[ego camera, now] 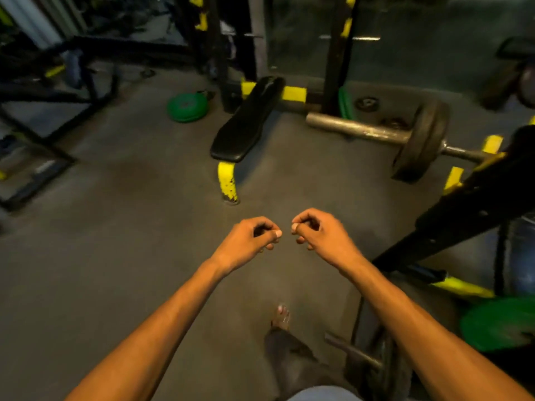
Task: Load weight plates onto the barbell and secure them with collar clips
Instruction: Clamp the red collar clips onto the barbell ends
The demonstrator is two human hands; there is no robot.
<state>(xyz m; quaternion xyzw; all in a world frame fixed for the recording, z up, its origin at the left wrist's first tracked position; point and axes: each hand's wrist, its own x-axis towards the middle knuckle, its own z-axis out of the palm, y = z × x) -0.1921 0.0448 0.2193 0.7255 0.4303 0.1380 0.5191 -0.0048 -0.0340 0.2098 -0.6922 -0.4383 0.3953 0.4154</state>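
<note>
Open grey floor [115, 241] spreads ahead and left. My left hand [249, 235] and right hand [315, 230] hover close together, fingers curled, gripping nothing visible. The grey steel barbell [362, 130] with one dark round plate [419, 140] rests ahead right, past a black-and-yellow rack frame [463, 215]. A black padded bench [249, 120] stands mid-floor, with a green round plate [187, 107] to its left.

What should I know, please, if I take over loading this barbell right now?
Hands: left hand and right hand are both raised over the floor, fingers curled, holding nothing.
Things: the barbell carries one dark plate. The far green plates lie on the floor beyond the bench, and the near green plate is at lower right.
Done: one plate loaded.
Left: add plates and fit clips; no clips are in view.
</note>
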